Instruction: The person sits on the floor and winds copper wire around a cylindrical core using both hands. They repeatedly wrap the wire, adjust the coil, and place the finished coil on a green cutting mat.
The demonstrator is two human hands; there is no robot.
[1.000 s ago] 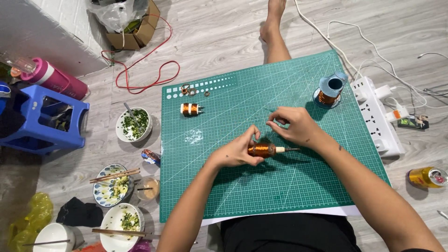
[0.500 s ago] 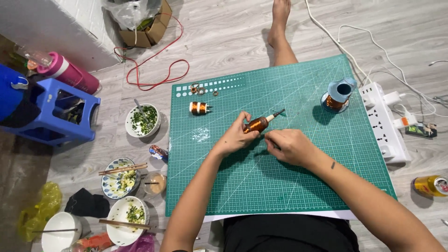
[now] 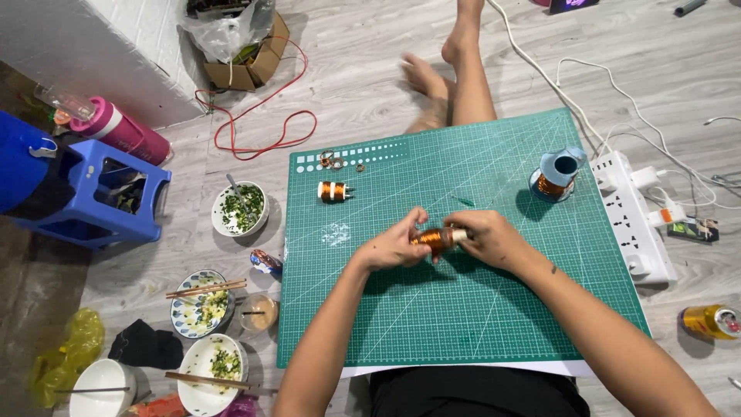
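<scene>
Underneath everything, a grey wood-look floor [image 3: 370, 85] is carrying the scene, and a green cutting mat [image 3: 463, 309] is lying across it in front of the seated person, whose bare legs are stretching away past the mat's far edge. To the left of the mat, a blue plastic stool [image 3: 100, 201] is standing with a pink bottle [image 3: 116, 131] lying just behind it. A white power strip [image 3: 637, 216] is running along the mat's right edge, with white cables trailing off over the floor. Several bowls of food [image 3: 241, 210] are sitting beside the mat's left edge, two of them with chopsticks resting across. A yellow can [image 3: 710, 321] is lying on its side at the far right.

On the mat itself, a blue spool of copper wire [image 3: 557, 174] is standing near the right far corner, and a small finished copper coil [image 3: 333, 191] is lying near the left far corner.

Near the middle of the mat, the left hand [image 3: 394, 245] and the right hand [image 3: 490, 238] are meeting around a copper-wound coil [image 3: 434, 237], which is being held just above the mat. The left thumb and fingers are closing on its left end, while the right fingers are curling round its pale right end, so the coil is bridging the gap between both sets of fingertips, lying roughly level.
</scene>
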